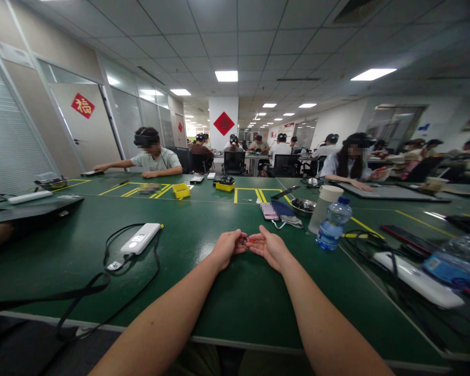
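Close together above the green table (203,219), my two hands nearly meet at the fingertips. My left hand (227,248) is turned inward, with its thumb on top and the fingers curled. Something small and dark shows by its fingertips, too small to name. My right hand (271,247) faces palm up with its thumb raised. A small orange piece (251,241) lies at its fingers, in the narrow space between both hands; its kind is too small to tell.
A white power bank (141,239) with black cables lies left. To the right stand a water bottle (334,223) and a frosted cup (324,208), beside a metal bowl (303,207). Yellow trays (181,191) sit farther back. Co-workers sit across the table.
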{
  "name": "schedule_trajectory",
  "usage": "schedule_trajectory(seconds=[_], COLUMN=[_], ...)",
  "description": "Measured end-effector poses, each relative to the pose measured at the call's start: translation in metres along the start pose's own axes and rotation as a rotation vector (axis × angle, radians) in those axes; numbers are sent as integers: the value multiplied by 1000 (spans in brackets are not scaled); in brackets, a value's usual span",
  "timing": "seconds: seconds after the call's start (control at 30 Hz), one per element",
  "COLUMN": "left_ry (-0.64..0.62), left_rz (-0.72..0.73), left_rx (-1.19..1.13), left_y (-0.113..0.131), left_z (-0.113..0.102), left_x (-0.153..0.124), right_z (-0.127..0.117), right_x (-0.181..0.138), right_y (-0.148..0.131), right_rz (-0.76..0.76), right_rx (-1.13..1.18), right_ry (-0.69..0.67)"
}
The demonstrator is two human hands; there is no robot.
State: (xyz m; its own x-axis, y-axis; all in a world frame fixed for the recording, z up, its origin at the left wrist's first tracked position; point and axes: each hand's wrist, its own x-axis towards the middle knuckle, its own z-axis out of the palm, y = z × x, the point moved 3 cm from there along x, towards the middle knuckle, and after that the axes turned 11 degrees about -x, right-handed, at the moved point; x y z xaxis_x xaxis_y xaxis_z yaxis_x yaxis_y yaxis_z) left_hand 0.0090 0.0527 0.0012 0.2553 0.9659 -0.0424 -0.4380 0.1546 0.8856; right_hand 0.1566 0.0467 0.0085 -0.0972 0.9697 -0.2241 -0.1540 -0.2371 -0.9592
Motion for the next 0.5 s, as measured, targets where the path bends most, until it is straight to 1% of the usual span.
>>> schedule_trajectory(seconds=[0.23,0.5], left_ry=[16,-6], left_rz=[-9,-6], left_rx=[2,-1], left_y=[2,1], left_z=[1,2], left_x=[-1,-2], right_z=[0,1], right_x=[0,-3], right_y=[-1,-2], right_rz=[1,3], right_rx=[4,4], right_ry=[-7,9])
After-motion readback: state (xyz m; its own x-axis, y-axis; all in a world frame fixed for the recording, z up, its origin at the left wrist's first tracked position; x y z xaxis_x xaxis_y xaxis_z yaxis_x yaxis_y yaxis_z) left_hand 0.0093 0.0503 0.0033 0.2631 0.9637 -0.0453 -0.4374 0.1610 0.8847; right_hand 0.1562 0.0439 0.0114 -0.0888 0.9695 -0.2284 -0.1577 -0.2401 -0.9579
